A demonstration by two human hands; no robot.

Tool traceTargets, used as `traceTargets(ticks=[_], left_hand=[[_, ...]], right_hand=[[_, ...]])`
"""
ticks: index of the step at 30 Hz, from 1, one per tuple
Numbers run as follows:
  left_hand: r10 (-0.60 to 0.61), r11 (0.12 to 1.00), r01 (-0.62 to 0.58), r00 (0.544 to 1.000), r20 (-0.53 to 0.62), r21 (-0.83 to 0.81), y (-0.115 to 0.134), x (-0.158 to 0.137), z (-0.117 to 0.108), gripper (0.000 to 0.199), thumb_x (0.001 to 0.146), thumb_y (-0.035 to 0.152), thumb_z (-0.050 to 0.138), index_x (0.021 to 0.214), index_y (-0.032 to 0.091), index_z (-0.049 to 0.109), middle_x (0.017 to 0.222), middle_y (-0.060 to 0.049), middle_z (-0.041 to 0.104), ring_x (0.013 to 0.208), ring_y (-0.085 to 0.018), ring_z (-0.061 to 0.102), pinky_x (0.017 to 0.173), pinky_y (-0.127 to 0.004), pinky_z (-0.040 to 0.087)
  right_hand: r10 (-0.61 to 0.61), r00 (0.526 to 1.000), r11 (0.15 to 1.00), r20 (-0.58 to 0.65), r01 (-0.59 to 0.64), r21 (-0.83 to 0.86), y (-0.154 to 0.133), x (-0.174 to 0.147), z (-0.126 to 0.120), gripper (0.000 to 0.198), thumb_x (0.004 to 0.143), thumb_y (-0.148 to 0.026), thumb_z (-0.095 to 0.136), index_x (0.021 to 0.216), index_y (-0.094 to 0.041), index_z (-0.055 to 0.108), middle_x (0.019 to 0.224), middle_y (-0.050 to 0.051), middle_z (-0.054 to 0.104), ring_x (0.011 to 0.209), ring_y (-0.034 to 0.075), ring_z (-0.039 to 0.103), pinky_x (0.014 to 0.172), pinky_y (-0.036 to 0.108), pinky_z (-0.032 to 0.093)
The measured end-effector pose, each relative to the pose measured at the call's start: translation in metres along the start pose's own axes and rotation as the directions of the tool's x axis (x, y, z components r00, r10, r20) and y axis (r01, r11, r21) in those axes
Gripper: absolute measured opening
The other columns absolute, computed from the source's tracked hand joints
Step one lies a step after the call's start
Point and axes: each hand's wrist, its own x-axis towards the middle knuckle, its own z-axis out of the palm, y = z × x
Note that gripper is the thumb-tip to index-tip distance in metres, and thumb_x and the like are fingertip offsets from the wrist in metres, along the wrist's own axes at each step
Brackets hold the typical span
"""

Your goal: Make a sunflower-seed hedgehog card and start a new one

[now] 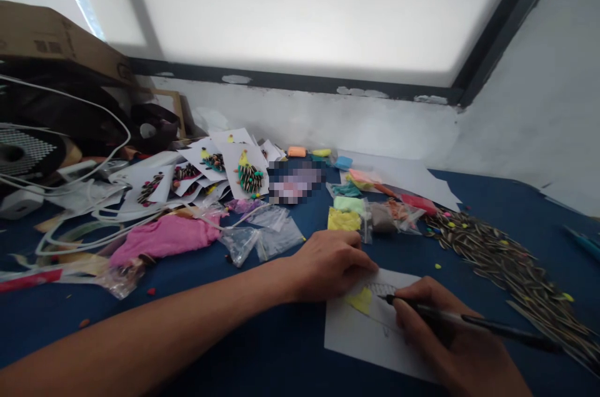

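Observation:
My right hand [450,334] is closed around a black pen [435,312], its tip at a sheet of white paper [356,347]. On this sheet is a partly drawn outline with a hatched patch [382,289] and a flattened yellow clay piece [360,301]. My left hand [328,266] rests on the paper's upper left edge with its fingers laid down, grasping nothing that I can see. Just beyond it lie a yellow clay packet [344,220] and a brown clay packet [382,218]. Part of the drawing is hidden behind my right hand.
Striped sunflower seeds [497,253] are heaped at right. Finished seed-and-clay picture cards [244,172] are stacked back left. Pink clay [169,237], clear plastic bags [276,234] and white cables [51,237] lie left on the blue cloth [225,328]. A cardboard box [60,40] stands behind.

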Motion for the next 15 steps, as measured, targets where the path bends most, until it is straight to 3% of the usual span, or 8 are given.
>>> traceTargets(ticks=[7,15], left_hand=[[-0.002,1.000,0.002,1.000,0.005,0.006,0.001,0.000,-0.001,0.024,0.092,0.020,0.055,0.105,0.024,0.075,0.087,-0.004,0.064,0.077,-0.015,0.060,0.064,-0.025,0.040],[-0.007,1.000,0.007,1.000,0.006,-0.004,0.001,0.000,-0.001,0.023,0.092,0.021,0.056,0.105,0.024,0.075,0.087,-0.003,0.064,0.077,-0.014,0.060,0.064,-0.025,0.040]], right_hand=[[0.093,0.995,0.996,-0.025,-0.092,0.019,-0.010,-0.005,0.006,0.021,0.083,-0.045,0.054,0.072,-0.029,0.063,0.065,-0.004,0.065,0.058,0.016,0.061,0.051,0.026,0.046],[0.072,0.995,0.997,0.074,-0.071,-0.021,0.001,-0.002,0.003,0.022,0.084,-0.048,0.054,0.075,-0.031,0.064,0.063,-0.006,0.065,0.056,0.015,0.061,0.051,0.023,0.047]])
